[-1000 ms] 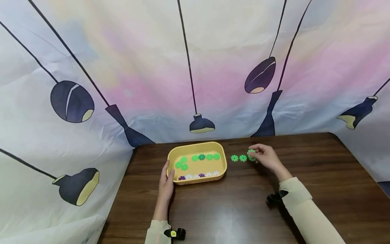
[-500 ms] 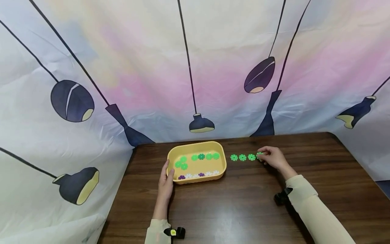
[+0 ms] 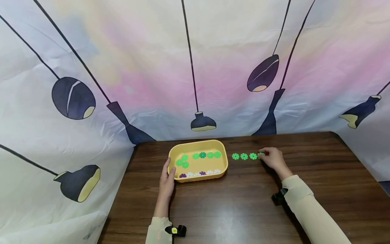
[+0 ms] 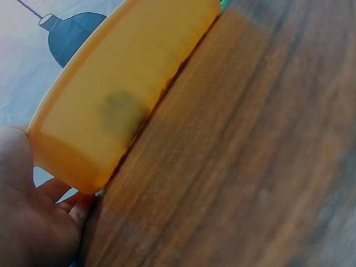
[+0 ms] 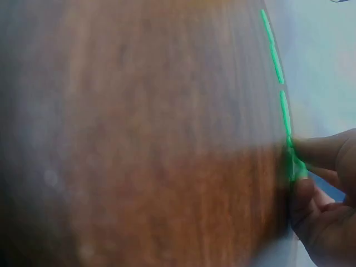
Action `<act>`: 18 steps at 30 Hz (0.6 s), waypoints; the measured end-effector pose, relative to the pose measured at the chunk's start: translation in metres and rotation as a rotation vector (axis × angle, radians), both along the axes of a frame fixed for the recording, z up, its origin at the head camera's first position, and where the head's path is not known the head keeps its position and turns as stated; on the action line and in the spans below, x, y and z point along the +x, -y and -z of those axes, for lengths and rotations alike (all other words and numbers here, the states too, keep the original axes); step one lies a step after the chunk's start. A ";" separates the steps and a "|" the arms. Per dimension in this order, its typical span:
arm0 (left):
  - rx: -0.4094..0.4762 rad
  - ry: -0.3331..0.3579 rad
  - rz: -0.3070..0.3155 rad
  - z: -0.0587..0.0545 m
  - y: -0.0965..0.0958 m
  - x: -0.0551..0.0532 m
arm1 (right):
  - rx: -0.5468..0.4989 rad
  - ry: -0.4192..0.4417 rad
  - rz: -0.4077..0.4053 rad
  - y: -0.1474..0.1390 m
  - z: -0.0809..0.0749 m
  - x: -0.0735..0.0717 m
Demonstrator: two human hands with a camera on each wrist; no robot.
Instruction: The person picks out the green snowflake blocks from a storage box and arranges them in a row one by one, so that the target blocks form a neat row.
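At the right fingertips: one green flower-shaped piece [image 3: 261,154], pinched by the right hand [image 3: 274,160], thumb and fingers drawn together so that only the piece separates them.
Row left of the right hand: three more green pieces [image 3: 244,156], flat on the dark wooden table [image 3: 228,206], lined up toward the tray; I can't tell whether the nearest touches the pinched one.
Yellow tray [image 3: 199,165]: just right of the left hand [image 3: 167,183], which grips its left end, thumb at the near corner, fingers bent along the outside.
Inside, near the left fingers: a cluster of three green discs [image 3: 185,164]; farther right, four in a line, one a darker green disc [image 3: 202,155].
Near wall, rightward from the left thumb: two purple pieces [image 3: 202,173] and four white pieces [image 3: 217,171].
Behind both hands: pale cloth [image 3: 152,51] printed with dark hanging lamps.
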State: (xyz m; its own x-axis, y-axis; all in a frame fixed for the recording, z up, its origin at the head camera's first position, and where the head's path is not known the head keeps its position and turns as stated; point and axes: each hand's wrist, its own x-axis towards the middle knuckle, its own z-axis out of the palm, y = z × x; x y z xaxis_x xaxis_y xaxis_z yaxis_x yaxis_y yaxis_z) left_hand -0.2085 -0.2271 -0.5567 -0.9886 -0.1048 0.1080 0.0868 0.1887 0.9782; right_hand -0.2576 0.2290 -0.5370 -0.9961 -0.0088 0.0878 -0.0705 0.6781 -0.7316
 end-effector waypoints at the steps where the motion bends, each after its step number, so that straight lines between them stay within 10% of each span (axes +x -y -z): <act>1: 0.003 0.007 -0.002 0.000 0.000 0.000 | 0.006 -0.008 -0.001 0.001 0.000 0.000; 10: 0.008 0.005 -0.004 0.000 -0.002 0.000 | 0.020 -0.089 -0.005 0.000 -0.003 0.001; 18: 0.014 0.004 0.001 -0.002 -0.002 0.000 | 0.034 -0.271 -0.178 0.058 -0.048 -0.008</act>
